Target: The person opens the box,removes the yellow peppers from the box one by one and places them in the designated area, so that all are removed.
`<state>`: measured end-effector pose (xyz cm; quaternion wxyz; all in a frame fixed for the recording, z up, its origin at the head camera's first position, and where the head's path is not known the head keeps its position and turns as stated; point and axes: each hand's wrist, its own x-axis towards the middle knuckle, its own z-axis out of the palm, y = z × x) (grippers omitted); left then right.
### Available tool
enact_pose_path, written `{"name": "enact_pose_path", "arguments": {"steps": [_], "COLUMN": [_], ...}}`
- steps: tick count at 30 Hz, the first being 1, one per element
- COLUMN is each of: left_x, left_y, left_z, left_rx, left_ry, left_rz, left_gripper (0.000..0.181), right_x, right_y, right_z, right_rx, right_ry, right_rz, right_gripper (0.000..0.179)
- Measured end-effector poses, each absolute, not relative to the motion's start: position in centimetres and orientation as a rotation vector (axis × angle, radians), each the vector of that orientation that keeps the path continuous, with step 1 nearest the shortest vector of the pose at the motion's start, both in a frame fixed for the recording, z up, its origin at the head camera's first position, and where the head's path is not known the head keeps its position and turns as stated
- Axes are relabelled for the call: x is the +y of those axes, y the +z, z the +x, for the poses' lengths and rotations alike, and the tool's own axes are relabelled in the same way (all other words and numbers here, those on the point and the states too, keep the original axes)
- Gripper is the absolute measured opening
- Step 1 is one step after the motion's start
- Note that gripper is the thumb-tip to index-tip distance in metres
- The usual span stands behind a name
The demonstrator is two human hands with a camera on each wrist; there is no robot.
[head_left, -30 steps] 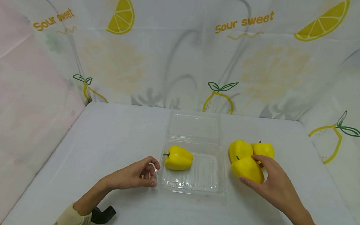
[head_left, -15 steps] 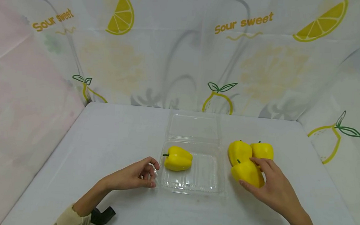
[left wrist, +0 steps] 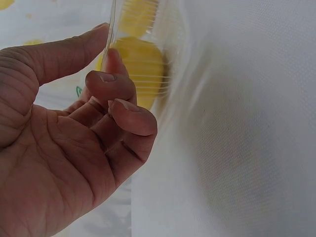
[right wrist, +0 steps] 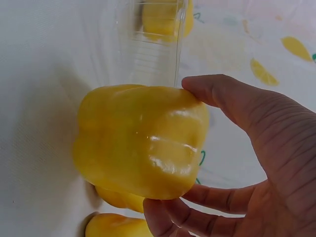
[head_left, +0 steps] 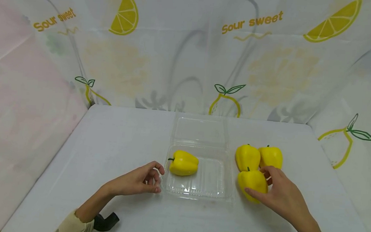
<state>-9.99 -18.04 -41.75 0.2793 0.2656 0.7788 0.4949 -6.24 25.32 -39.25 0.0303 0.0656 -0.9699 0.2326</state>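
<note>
A clear plastic clamshell container (head_left: 213,175) lies with its lid spread back on the white table. One yellow bell pepper (head_left: 183,163) rests on its side in the left half of the base, stem to the left. My left hand (head_left: 140,179) holds the container's left rim between thumb and fingers, seen close in the left wrist view. On the right, my right hand (head_left: 283,194) grips another yellow bell pepper (right wrist: 140,140), thumb on one side and fingers on the other. Whether this pepper touches the table is hard to tell.
Two more yellow bell peppers, a left one (head_left: 248,157) and a right one (head_left: 271,157), stand side by side just behind the gripped pepper. The container's lid (head_left: 200,130) lies toward the back of the table. A printed lemon cloth (head_left: 176,58) hangs behind.
The pepper in my right hand has turned so its stem points toward the back, and it has shifted slightly toward me. My left hand and the container have stayed in place.
</note>
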Motion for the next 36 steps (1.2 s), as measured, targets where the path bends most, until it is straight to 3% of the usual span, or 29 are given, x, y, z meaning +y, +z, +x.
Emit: {"name": "enact_pose_path", "arguments": {"steps": [36], "left_x": [-17.85], "left_y": [-41.8], "left_z": [-10.04], "left_rx": [2.081], "left_ry": [1.339], "left_rz": [0.733], "left_gripper": [0.046], "right_x": [25.14], "right_y": [-39.96], "right_z": [-7.18], "right_rx": [-3.116], "right_ry": [0.751], "right_rz": [0.11], "right_gripper": [0.084]}}
